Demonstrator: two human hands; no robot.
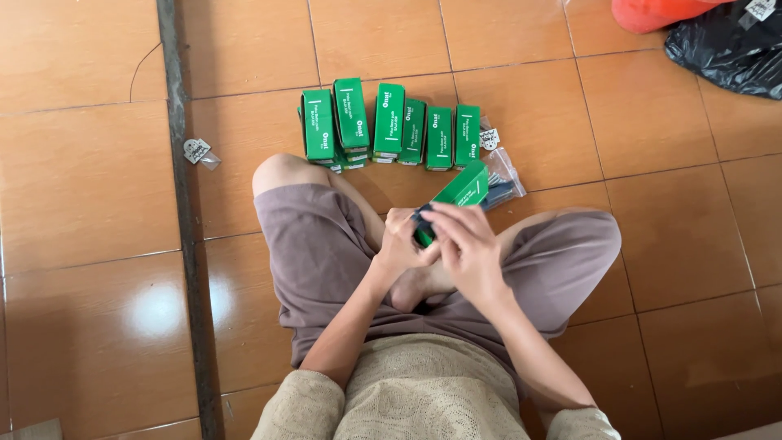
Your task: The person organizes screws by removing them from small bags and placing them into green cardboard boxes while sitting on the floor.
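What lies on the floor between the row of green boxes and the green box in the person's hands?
In the head view, a clear plastic bag with dark small parts lies there, right of the held green box and below the row of green boxes.

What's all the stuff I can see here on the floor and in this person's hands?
Green boxes on floor: about six in a row, some stacked on others, ahead of the knees.
Green box in hands: one, held tilted by both hands.
Clear plastic bags: at least one, beside the held box, dark small parts inside.
Small tag: one, whitish, on the floor to the left.
Black bag: one, top right corner.
Orange thing: one, top edge, cut off.
Floor tiles: orange-brown.
Left hand: on the held box.
Right hand: on the held box.
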